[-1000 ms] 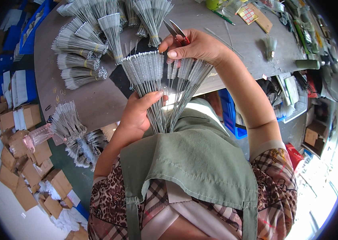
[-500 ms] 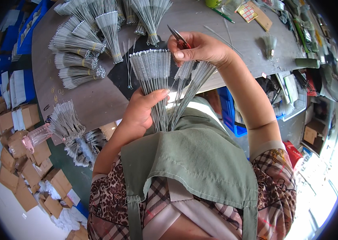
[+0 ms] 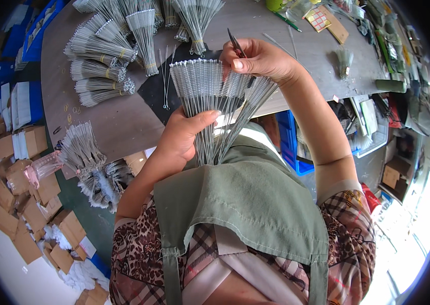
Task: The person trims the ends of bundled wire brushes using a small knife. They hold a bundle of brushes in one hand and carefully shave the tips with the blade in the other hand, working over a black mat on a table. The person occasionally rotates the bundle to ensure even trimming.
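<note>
Wires (image 3: 210,101) are fanned out and gripped at their stems by the left hand (image 3: 184,134); tweezers (image 3: 236,44) are pinched in the right hand (image 3: 263,61), above the grey table (image 3: 118,122).

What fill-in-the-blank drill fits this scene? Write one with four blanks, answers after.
1. The left hand grips a spread of thin wire brushes shaped like a ____.
2. The right hand also holds a pair of ____.
3. Tied bundles lie on the grey ____.
4. The person wears a ____ apron.

Answers: fan; tweezers; table; green
</note>
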`<action>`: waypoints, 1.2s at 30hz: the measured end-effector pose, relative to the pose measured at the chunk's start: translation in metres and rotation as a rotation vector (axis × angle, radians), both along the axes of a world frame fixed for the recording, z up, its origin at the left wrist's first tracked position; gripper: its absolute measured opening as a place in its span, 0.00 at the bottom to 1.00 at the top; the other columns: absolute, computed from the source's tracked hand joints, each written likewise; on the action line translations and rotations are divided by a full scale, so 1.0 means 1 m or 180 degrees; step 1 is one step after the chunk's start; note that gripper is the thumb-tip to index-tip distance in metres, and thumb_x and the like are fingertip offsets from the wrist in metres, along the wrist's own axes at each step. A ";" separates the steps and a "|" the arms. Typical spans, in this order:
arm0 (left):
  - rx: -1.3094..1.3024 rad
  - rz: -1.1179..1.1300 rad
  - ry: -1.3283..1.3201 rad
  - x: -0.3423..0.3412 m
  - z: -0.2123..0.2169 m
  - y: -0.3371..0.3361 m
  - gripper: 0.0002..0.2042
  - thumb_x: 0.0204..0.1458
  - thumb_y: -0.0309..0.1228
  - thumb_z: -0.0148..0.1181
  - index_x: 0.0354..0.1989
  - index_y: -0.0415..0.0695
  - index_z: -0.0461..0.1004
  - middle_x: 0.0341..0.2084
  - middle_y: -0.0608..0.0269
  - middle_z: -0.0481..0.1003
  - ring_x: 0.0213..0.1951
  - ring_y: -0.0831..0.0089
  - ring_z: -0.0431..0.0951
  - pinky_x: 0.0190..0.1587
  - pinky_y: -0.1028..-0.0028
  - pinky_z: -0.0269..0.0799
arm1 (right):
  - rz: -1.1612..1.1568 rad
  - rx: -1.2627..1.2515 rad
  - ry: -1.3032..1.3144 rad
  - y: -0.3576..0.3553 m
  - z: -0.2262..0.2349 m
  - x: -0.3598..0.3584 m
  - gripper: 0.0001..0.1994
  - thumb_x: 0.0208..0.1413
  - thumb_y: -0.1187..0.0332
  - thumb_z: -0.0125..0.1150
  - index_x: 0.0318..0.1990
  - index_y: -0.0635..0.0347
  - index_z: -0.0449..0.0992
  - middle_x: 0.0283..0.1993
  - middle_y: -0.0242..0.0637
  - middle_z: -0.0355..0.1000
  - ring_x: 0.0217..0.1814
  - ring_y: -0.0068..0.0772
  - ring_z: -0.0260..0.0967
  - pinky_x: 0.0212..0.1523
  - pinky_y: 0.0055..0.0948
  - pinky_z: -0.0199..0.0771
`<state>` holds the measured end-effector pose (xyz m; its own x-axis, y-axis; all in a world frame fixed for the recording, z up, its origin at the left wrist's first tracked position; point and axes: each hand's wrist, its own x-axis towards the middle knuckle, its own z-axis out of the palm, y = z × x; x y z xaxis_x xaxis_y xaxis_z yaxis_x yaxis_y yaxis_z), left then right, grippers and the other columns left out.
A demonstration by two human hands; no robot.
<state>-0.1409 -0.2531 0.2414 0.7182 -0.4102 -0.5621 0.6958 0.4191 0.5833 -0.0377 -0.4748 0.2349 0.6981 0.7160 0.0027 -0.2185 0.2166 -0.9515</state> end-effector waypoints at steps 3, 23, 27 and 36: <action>0.0020 0.0077 -0.0006 -0.002 0.002 0.000 0.14 0.46 0.22 0.60 0.43 0.33 0.69 0.34 0.59 0.74 0.33 0.73 0.76 0.38 0.72 0.74 | -0.0208 -0.0247 0.0159 0.008 0.024 -0.009 0.18 0.45 0.55 0.67 0.26 0.57 0.66 0.27 0.27 0.62 0.33 0.24 0.65 0.40 0.24 0.70; 0.0041 0.0062 -0.0036 -0.003 0.010 -0.005 0.15 0.46 0.22 0.60 0.43 0.33 0.68 0.34 0.56 0.75 0.34 0.71 0.77 0.40 0.72 0.75 | -0.0222 -0.0237 0.0054 0.001 0.014 -0.013 0.21 0.41 0.51 0.70 0.24 0.59 0.68 0.25 0.29 0.64 0.35 0.26 0.68 0.39 0.27 0.68; 0.0095 -0.0055 -0.0077 -0.004 0.013 -0.005 0.15 0.47 0.23 0.59 0.44 0.34 0.68 0.35 0.57 0.75 0.35 0.71 0.77 0.41 0.72 0.75 | -0.0151 -0.0278 0.0033 -0.002 0.020 -0.011 0.22 0.41 0.51 0.69 0.26 0.60 0.68 0.26 0.29 0.64 0.35 0.26 0.67 0.40 0.26 0.68; 0.0290 -0.0068 -0.0276 -0.006 0.011 -0.006 0.15 0.48 0.26 0.56 0.44 0.33 0.68 0.34 0.55 0.75 0.35 0.70 0.77 0.40 0.71 0.75 | -0.0300 -0.0313 0.0106 0.001 0.030 -0.020 0.19 0.45 0.54 0.67 0.28 0.61 0.68 0.27 0.27 0.62 0.31 0.20 0.63 0.39 0.24 0.68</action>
<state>-0.1464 -0.2596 0.2522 0.7575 -0.3758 -0.5339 0.6492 0.3472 0.6768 -0.0576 -0.4742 0.2651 0.7607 0.6431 -0.0885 -0.2334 0.1437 -0.9617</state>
